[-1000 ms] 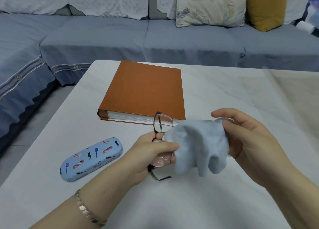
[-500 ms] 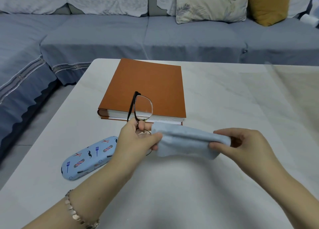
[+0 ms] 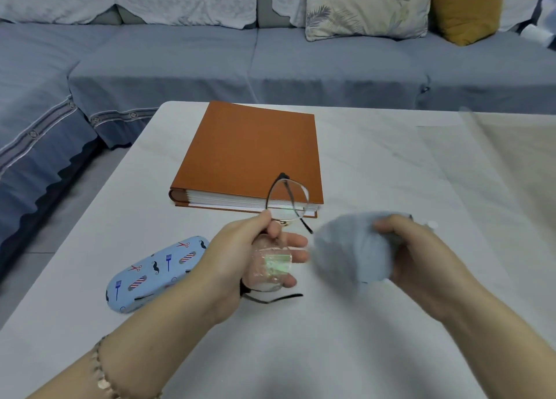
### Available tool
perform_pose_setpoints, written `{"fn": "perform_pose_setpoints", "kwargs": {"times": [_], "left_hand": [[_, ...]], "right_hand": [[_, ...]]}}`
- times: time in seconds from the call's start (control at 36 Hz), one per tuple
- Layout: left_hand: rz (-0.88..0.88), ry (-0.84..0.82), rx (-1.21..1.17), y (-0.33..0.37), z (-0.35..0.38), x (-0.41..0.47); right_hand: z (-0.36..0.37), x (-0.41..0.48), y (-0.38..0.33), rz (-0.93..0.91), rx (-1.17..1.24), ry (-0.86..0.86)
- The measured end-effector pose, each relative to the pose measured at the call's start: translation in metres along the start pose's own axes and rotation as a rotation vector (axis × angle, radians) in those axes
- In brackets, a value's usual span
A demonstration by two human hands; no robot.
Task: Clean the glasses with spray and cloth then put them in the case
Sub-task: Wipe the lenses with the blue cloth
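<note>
Case [image 3: 156, 274] left of glasses [image 3: 287, 200], before book [image 3: 252, 158].

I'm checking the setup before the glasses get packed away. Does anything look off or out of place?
Nothing stands out. The left hand holds the glasses, the right hand holds the bunched cloth, and the case lies closed beside the book.

Thin dark metal-look glasses [image 3: 287, 201] w/ clear glossy lenses catching a green glint; soft matt pale-blue cloth [image 3: 352, 248], blurred, at 3 o'clock of them. Case [image 3: 156, 274] at 8 o'clock: smooth printed shell, slight sheen. Book [image 3: 255, 152] at 12: matt orange cover, paper pages; table [image 3: 376, 164] smooth pale marble-look.
</note>
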State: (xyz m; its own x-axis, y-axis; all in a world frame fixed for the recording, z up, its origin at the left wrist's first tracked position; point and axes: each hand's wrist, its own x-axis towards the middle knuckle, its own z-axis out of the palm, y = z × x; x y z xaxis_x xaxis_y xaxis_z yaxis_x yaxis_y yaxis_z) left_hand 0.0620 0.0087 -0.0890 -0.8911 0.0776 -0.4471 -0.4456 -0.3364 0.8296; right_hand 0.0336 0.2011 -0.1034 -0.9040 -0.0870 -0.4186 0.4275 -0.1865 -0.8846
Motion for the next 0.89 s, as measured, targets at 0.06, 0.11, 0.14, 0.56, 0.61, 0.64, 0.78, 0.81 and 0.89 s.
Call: {"fn": "perform_pose_setpoints", "kwargs": {"times": [0.06, 0.11, 0.14, 0.56, 0.61, 0.64, 0.78, 0.81, 0.89], "left_hand": [[0.014, -0.05, 0.035, -0.003, 0.007, -0.002], [0.036, -0.072, 0.087, -0.007, 0.012, -0.002], [0.045, -0.077, 0.11, -0.009, 0.014, -0.003], [0.1, -0.164, 0.254, -0.025, 0.029, -0.006], [0.086, -0.158, 0.279, -0.027, 0.031, -0.006], [0.075, -0.153, 0.286, -0.027, 0.033, -0.006], [0.01, -0.172, 0.322, -0.032, 0.039, -0.008], [-0.006, -0.181, 0.319, -0.031, 0.04, -0.008], [-0.054, -0.19, 0.27, -0.03, 0.041, -0.008]], "right_hand": [[0.012, 0.001, 0.005, -0.047, 0.109, -0.123], [0.024, -0.002, 0.004, -0.06, 0.253, -0.278], [0.027, -0.004, 0.004, -0.064, 0.32, -0.342], [0.037, -0.018, 0.022, -0.114, 0.094, -0.217], [0.037, -0.017, 0.022, -0.095, 0.035, -0.179], [0.036, -0.017, 0.022, -0.086, 0.014, -0.16], [0.035, -0.013, 0.024, 0.006, 0.101, -0.039], [0.034, -0.011, 0.024, 0.027, 0.143, 0.002], [0.032, -0.004, 0.016, 0.09, 0.275, 0.078]]}}
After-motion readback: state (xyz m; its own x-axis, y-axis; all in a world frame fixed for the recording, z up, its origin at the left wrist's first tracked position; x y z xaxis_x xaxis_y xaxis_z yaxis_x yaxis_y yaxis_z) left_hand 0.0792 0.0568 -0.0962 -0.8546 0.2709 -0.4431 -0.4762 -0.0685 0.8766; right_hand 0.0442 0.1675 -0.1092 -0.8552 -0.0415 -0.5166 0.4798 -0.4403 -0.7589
